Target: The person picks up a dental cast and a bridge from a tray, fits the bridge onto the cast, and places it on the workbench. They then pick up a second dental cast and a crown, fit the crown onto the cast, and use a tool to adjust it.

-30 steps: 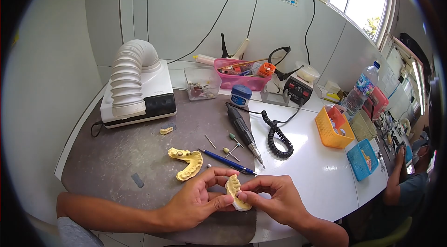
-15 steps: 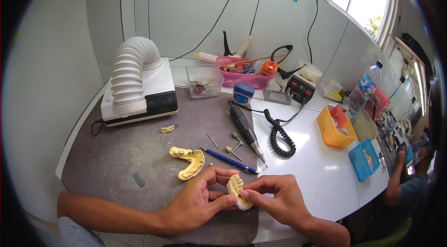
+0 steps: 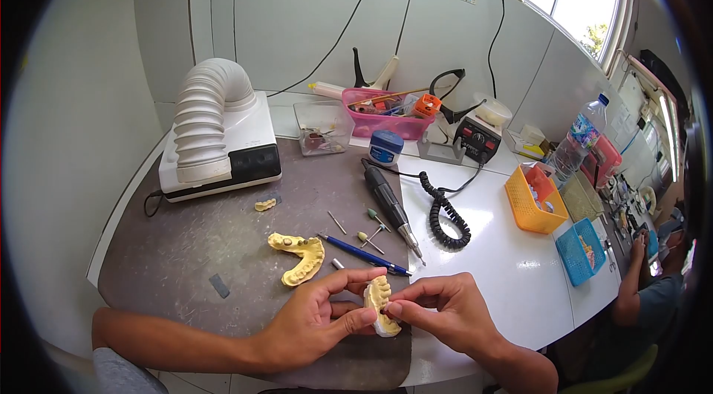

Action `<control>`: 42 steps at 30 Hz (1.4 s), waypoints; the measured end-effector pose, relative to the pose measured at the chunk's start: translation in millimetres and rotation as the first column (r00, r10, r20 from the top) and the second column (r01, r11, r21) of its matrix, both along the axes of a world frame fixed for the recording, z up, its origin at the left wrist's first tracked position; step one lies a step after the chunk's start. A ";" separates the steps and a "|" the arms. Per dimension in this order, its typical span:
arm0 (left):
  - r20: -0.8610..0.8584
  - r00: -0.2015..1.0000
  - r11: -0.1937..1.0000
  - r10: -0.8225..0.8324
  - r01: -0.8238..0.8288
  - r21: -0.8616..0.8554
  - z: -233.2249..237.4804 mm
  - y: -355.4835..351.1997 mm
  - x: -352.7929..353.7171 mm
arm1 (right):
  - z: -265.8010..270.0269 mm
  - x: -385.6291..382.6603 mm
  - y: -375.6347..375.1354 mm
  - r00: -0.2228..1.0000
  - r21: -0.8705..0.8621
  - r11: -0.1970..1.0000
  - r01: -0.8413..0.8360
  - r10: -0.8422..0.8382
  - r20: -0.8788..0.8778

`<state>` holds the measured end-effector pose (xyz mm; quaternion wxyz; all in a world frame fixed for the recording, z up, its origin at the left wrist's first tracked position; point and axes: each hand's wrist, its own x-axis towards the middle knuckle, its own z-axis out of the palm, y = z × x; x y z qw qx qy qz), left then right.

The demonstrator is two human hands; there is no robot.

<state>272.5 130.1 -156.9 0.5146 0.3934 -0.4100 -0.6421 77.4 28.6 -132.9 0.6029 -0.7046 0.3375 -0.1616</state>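
My left hand (image 3: 316, 320) holds a yellow and white dental cast (image 3: 377, 297) upright between thumb and fingers, near the front edge of the dark mat. The thumb and index finger of my right hand (image 3: 445, 314) pinch at the cast's right side; whatever lies between those fingertips is too small to make out. Behind my left hand lies a U-shaped yellow cast (image 3: 303, 258), with a blue pen (image 3: 368, 255) to its right. Several small burs (image 3: 362, 236) rest beyond the pen, beside a black handpiece (image 3: 386, 197).
A white extractor with a ribbed hose (image 3: 215, 127) stands back left. Behind are a clear box (image 3: 324, 129), pink basket (image 3: 390, 125), blue jar (image 3: 386, 147) and control unit (image 3: 477, 138). Orange (image 3: 536, 219) and blue baskets (image 3: 581, 271) stand right. A co-worker's arm (image 3: 629, 286) shows far right.
The cast has turned slightly in my fingers, and a small pale rod now shows behind my left hand. The whole view has shifted a little.
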 end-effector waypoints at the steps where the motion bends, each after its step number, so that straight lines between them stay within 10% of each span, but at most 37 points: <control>1: -0.001 1.000 1.000 0.000 0.000 0.000 -0.6 -0.2 0.2 | 0.1 0.1 -0.1 1.000 0.003 1.000 -0.002 0.002 0.010; 42: 0.003 1.000 0.999 -0.020 0.020 0.042 1.3 -0.8 2.3 | -3.2 1.6 -0.7 0.999 0.014 0.999 -0.044 0.043 0.018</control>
